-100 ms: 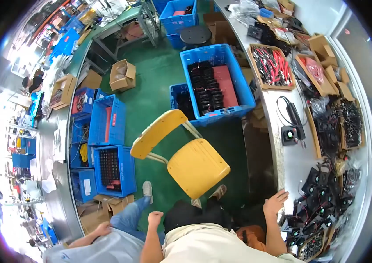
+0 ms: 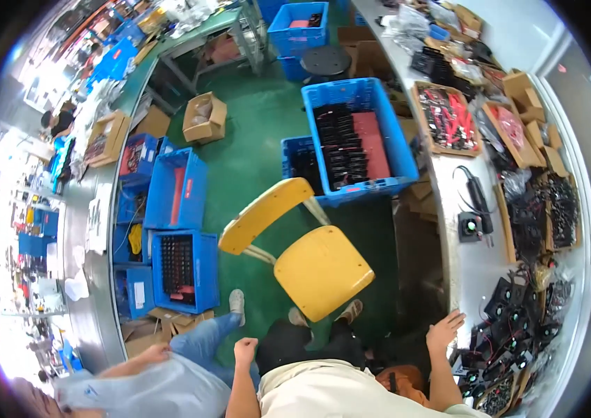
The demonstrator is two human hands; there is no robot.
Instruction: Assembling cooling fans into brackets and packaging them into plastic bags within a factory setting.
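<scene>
My left hand (image 2: 245,350) hangs beside my dark trousers, its fingers curled closed with nothing seen in them. My right hand (image 2: 444,331) rests at the edge of the right-hand workbench (image 2: 464,275), fingers stretched out and empty. Nearest to it on the bench lies a heap of small black devices (image 2: 511,313) with wires and green spots. Farther along the same bench stands a small black box with a green knob (image 2: 470,226), beside a black handheld tool (image 2: 478,198) with a cord. In front of my feet is a yellow wooden chair (image 2: 323,272).
A co-worker in a grey shirt (image 2: 149,390) and jeans is close on my left. Blue crates (image 2: 207,272) line the left bench. A large blue crate (image 2: 407,157) of black parts stands beyond the chair, near a round black stool (image 2: 326,61). An open carton (image 2: 205,129) sits on the floor.
The whole view has shifted, so the chair, crates and bench appear slightly farther right. The co-worker's upper body has moved left in view. My hands keep nearly the same poses.
</scene>
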